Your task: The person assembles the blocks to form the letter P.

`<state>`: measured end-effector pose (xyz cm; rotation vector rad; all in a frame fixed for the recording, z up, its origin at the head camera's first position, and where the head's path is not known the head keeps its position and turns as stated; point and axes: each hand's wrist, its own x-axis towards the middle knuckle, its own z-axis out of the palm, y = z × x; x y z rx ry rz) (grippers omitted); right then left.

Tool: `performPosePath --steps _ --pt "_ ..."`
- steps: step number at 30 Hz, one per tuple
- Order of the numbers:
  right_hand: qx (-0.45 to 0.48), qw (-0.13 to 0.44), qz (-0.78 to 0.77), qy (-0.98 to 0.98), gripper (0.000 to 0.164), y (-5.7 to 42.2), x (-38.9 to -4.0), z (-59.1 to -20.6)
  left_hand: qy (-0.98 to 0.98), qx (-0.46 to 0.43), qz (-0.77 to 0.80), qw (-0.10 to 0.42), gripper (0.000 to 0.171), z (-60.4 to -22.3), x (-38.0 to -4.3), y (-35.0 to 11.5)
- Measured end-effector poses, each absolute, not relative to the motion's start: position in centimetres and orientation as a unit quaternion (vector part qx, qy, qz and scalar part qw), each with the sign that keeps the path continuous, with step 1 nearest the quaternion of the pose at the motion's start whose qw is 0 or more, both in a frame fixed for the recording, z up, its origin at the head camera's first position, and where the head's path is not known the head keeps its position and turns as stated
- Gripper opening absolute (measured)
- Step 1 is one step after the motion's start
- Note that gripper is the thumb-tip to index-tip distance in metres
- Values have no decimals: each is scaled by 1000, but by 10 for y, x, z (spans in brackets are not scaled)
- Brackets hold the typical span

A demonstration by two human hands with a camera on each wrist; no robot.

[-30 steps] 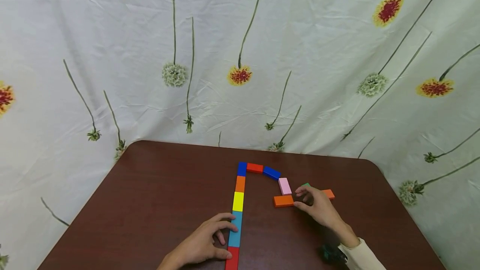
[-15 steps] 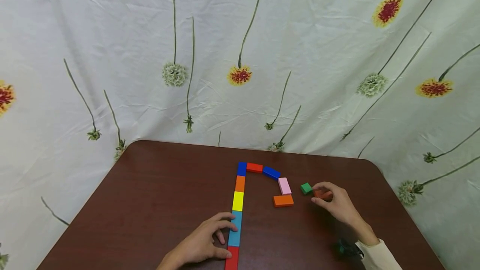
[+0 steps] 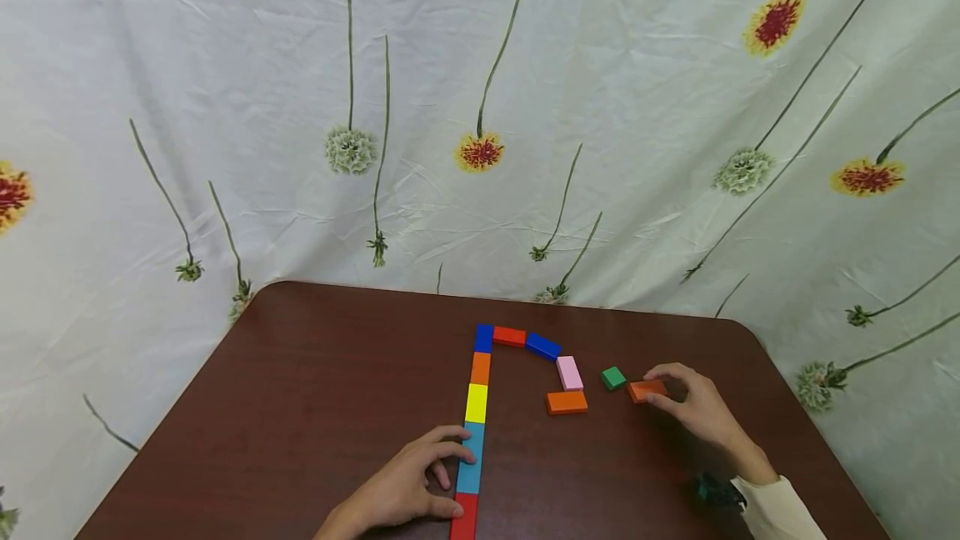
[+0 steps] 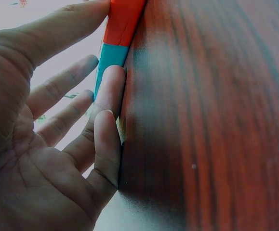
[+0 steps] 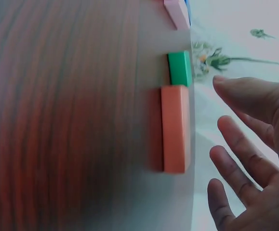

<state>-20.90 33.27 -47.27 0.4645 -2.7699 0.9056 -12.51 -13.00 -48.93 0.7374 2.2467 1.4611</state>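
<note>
My left hand (image 3: 405, 477) rests beside a straight row of flat blocks. Its thumb touches the red block (image 3: 465, 515) and its fingertips reach the light blue block (image 3: 471, 458). In the left wrist view the fingers (image 4: 111, 91) are loosely spread with nothing gripped. My right hand (image 3: 697, 407) hovers at the right-hand orange block (image 3: 645, 392), thumb and forefinger around it. The right wrist view shows the thumb and fingers apart from this orange block (image 5: 174, 130). Just left of it lies a green block (image 3: 612, 377).
Yellow (image 3: 476, 402), orange (image 3: 481, 368) and dark blue (image 3: 483, 337) blocks continue the row. A red block (image 3: 509, 336), slanted blue block (image 3: 543, 346), pink block (image 3: 570, 372) and another orange block (image 3: 567, 402) curve rightward on the brown table (image 3: 337, 382). Behind hangs a flowered cloth (image 3: 420, 90).
My right hand has moved right, from beside the left orange block past the green block to the right-hand orange block. The green block has come into full view. The left hand stays put.
</note>
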Motion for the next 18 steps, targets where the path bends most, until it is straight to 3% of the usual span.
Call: performPosePath --steps 18 --pt "129 48 278 -951 26 340 -207 -479 800 271 510 165 41 -490 -125 -130"
